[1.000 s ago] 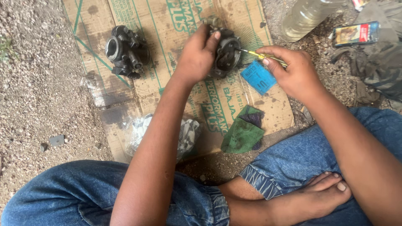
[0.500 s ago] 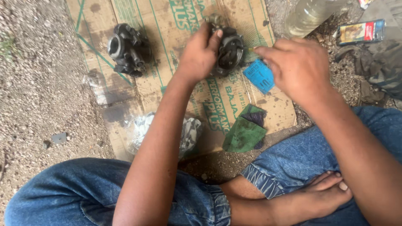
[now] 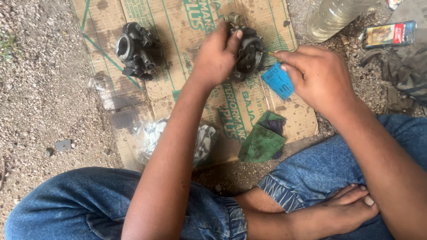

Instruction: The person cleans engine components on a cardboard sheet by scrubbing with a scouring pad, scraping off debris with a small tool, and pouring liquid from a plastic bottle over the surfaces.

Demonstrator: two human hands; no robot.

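Gripping the dark carburetor (image 3: 249, 55), left hand (image 3: 215, 58); right hand (image 3: 318, 75) beside it, pinching a thin tool (image 3: 268, 53).

Soft, even daylight fills the scene, with no harsh glare. Shadows are faint and short, pooling just beneath the hands and under the left forearm. The plastic bottle (image 3: 331, 18) beyond the right hand (image 3: 318, 78) catches a mild sheen. Focus is fairly sharp around the left hand (image 3: 215, 58); the picture's edges soften slightly.

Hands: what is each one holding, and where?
Left hand grips the dark carburetor by its top; right hand pinches a thin tool at its rear end.
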